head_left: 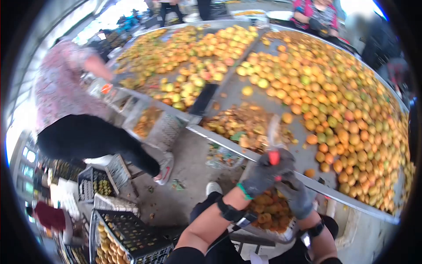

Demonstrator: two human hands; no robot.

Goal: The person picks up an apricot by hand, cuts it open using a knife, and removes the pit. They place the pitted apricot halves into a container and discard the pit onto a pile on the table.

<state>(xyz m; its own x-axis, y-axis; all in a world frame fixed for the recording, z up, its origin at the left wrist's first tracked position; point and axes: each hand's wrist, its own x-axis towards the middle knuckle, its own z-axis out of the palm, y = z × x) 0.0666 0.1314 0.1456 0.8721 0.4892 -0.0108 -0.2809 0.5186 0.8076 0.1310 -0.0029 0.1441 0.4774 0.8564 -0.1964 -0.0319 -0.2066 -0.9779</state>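
Observation:
Both of my hands wear grey gloves and meet above the metal table's front edge. My left hand is closed round a tool with a red handle; a pale, blurred blade or strip rises from it over the table. Close beside it, my right hand has its fingers bent; whether something small is between them is hidden. Below my hands, a crate holds orange-brown pieces. Just beyond the edge lies a heap of brown peelings or scraps, with many orange fruits to the right.
A table rim runs across in front of me. At the left a person in a pink patterned top leans over the table. Black crates with fruit stand at lower left. Another person is across the table.

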